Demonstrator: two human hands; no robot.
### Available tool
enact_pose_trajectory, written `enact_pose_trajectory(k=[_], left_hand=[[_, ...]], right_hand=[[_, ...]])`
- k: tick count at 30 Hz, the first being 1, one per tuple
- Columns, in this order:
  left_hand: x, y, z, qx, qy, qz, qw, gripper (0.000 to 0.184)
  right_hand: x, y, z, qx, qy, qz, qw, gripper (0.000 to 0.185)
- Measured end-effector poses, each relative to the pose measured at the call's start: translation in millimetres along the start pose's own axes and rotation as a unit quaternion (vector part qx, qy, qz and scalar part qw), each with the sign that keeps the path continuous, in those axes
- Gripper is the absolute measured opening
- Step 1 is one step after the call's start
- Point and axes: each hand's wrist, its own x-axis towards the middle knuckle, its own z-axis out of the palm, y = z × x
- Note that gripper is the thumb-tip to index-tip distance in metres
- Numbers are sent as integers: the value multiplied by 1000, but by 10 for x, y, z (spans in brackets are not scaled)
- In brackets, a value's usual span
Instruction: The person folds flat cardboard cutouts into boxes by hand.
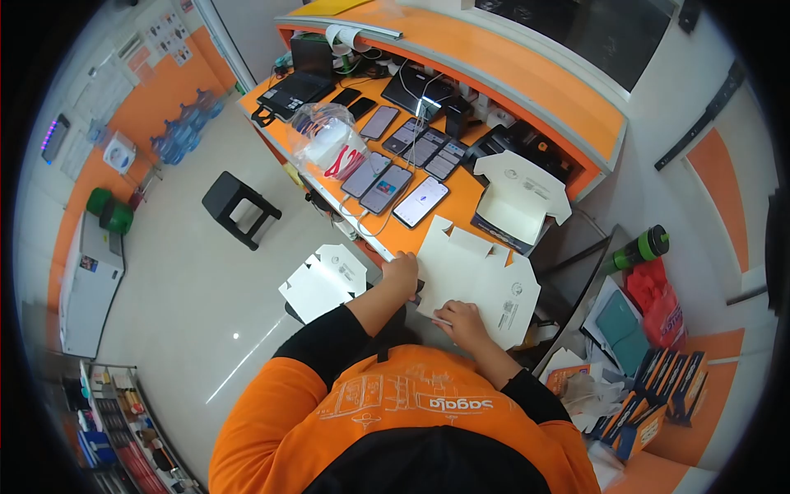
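A flattened cream cardboard box (473,284) lies over the front edge of the orange desk (465,198). My right hand (462,323) is closed on its near edge, thumb on top. At the desk's edge, by the cardboard's left corner, my left hand (401,276) is curled around something dark that I cannot make out. A second unfolded cardboard piece (329,280) rests lower down, left of my left forearm. Beyond the flat cardboard stands an open, partly folded box (514,202). A lit white phone (421,202) lies just behind my left hand.
Several phones with cables, a plastic bag (327,146) and a laptop (296,92) cover the desk's left part. A black stool (240,207) stands on the floor at left. To the right are a green bottle (642,249), a red bag (656,305) and several small boxes (658,395).
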Motion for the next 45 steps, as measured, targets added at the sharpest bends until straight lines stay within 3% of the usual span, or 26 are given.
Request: enact_pose_trajectory(k=[6,9,12,14,17,18,21,22,24,25,26,33,39,42,45], left_hand=[[23,29,121,-21,40,-48,998,86],[-112,-87,151,-49,104,16,993,94],[-435,-145,-5,-32,185,63,980,99],[-487,-229,275,32,247,78,965,108],[-1126,-13,53,82,225,131,962,102],[-1257,86,-22,65,185,162,967,90],[-993,136,413,36,189,361,913,83],[-975,200,467,-4,202,391,898,63],[-902,280,578,-5,145,392,908,50],[-873,310,614,-5,117,392,912,43],[-852,325,647,-14,161,399,903,29],[-759,367,654,1,150,377,914,23],[-688,381,597,4,114,360,926,20],[-613,351,541,6,101,369,924,19],[-575,352,549,35,83,376,922,17]], right_hand=[[-6,38,92,-29,-12,5,999,18],[-7,15,70,-36,-20,10,999,18],[-13,102,-13,64,-62,55,995,29],[-107,60,-110,110,-60,65,990,40],[-311,-144,-390,105,11,37,994,60],[-423,-150,-416,79,44,24,996,65],[-744,-118,-415,-13,57,31,998,75],[-827,-124,-407,-37,51,51,997,75],[-925,-133,-364,-68,50,88,993,76],[-948,-125,-356,-81,48,89,992,75],[-951,-113,-347,-93,46,90,990,73],[-972,-91,-210,-200,43,76,976,65],[-794,-51,-140,-257,55,39,964,33],[-739,39,-213,-221,89,8,971,18],[-597,79,-301,-157,-2,112,981,22]])
